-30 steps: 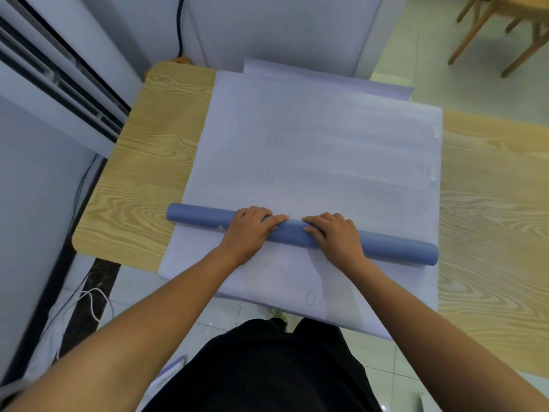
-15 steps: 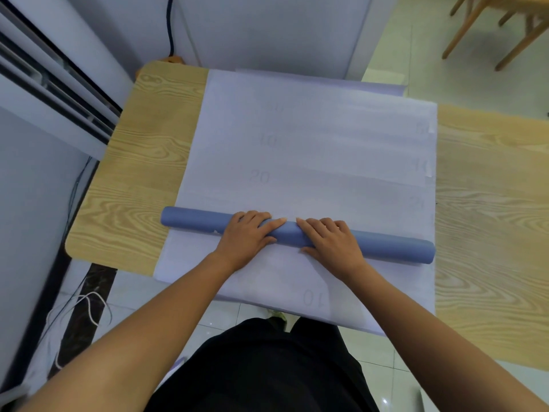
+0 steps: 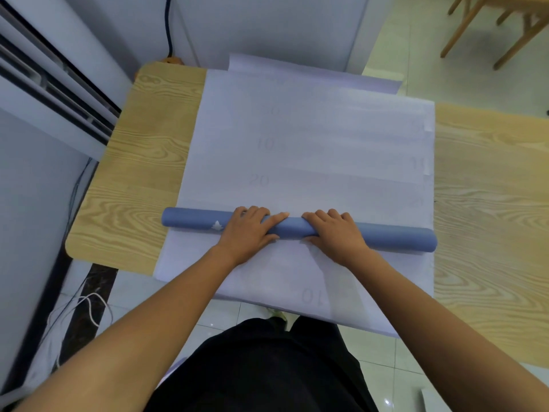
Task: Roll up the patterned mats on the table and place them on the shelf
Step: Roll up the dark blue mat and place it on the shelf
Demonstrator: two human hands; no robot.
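Your left hand point(image 3: 249, 231) and right hand point(image 3: 337, 234) both curl over the slate-blue rolled mat point(image 3: 392, 237); uneven pressure could skew it, telescoping its ends.

bench point(image 3: 142, 173): light wood grain, rounded near-left corner | directly on it: pale lilac mat point(image 3: 312, 138) spread flat, near edge overhanging | beneath: second pale sheet point(image 3: 297, 66) showing at far edge | on mat: blue roll point(image 3: 395, 237) lying crosswise

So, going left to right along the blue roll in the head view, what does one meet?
Bare wooden table, left end of the blue rolled mat, white mark, left hand, right hand, the mat's right end, wooden table again.
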